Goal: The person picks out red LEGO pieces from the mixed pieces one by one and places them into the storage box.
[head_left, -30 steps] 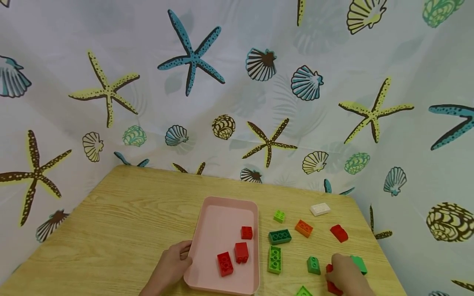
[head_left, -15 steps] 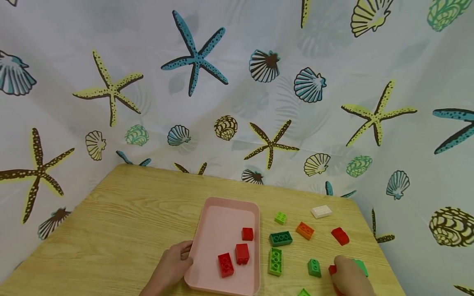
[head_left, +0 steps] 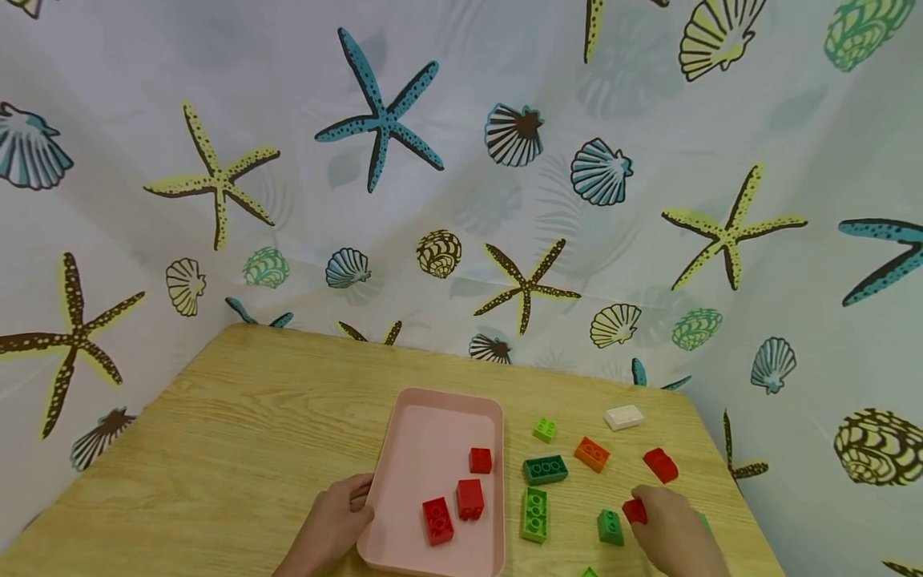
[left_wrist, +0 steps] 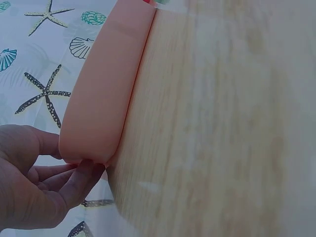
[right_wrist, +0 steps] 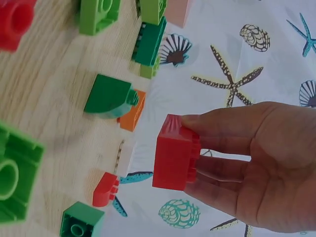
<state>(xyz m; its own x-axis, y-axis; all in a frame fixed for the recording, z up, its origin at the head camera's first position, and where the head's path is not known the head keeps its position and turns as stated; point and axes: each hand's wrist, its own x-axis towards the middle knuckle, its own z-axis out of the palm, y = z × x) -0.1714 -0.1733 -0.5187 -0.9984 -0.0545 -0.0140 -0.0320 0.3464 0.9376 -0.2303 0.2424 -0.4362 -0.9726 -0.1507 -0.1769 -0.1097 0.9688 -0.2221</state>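
Red toy brick (right_wrist: 173, 158), pinched by the right hand (right_wrist: 269, 165) over the worktop (head_left: 274, 417), could fall if that pinch slips, or clip the nearby green brick (head_left: 610, 528) if carried low, as the left hand (head_left: 335, 517) grips the pink tray (head_left: 433, 437).

Smooth plastic brick (right_wrist: 172, 160) sits in right hand (right_wrist: 266, 165), matt plastic tray (left_wrist: 103, 89) in left hand (left_wrist: 29, 182), wood-grained tabletop (head_left: 281, 417) below.

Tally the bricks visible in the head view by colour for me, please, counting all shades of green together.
Red bricks: 5
Green bricks: 6, two only partly visible
Orange brick: 1
White brick: 1
Total: 13
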